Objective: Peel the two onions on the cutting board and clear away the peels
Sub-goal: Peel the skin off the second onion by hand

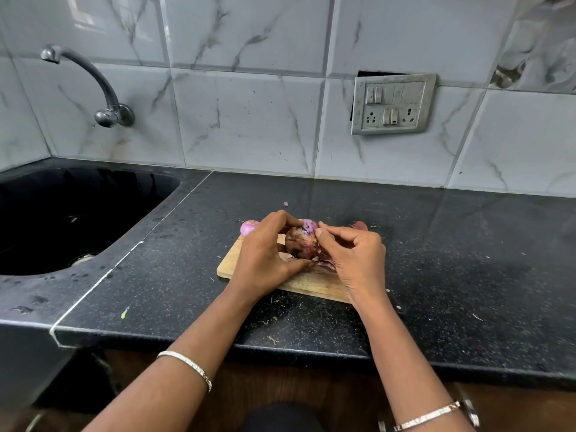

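A wooden cutting board (232, 263) lies on the black counter. My left hand (265, 254) grips a dark, dirty-skinned onion (300, 243) above the board, with a patch of bare purple flesh showing at its top. My right hand (355, 257) pinches the skin at the onion's right side with thumb and fingers. A second onion (248, 227), pink and smooth, sits at the board's far left corner, partly hidden by my left hand. Loose purple peels (327, 265) lie on the board under my right hand, and another peel (360, 226) shows beyond it.
A black sink (62, 219) is set into the counter (452, 244) at the left, with a tap (103, 88) on the tiled wall above it. A switch and socket plate (392, 102) is on the wall. Small scraps dot the counter near its front edge.
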Demonstrator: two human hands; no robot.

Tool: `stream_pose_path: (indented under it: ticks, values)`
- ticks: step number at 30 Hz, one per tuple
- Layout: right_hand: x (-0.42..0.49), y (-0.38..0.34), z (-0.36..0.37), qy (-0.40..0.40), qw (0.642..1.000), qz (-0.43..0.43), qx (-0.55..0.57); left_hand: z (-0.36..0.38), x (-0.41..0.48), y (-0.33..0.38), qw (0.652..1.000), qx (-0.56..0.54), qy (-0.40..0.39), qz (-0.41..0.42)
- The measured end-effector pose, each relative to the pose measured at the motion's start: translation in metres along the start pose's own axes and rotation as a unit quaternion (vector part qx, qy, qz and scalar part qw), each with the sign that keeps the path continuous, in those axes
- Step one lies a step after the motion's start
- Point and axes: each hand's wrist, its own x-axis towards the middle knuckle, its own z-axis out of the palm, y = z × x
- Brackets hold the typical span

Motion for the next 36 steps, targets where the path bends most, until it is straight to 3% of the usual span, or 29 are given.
stream_pose_path:
  ticks: [18, 36]
  values:
    - [-0.002, 0.0, 0.002, 0.0, 0.994, -0.053, -0.092, -0.001, -0.001, 0.002, 1.0, -0.002, -0.008, -0.023]
    - [-0.004, -0.003, 0.003, 0.017, 0.99, -0.037, -0.137, 0.001, -0.002, 0.004, 0.999, -0.016, -0.006, -0.037]
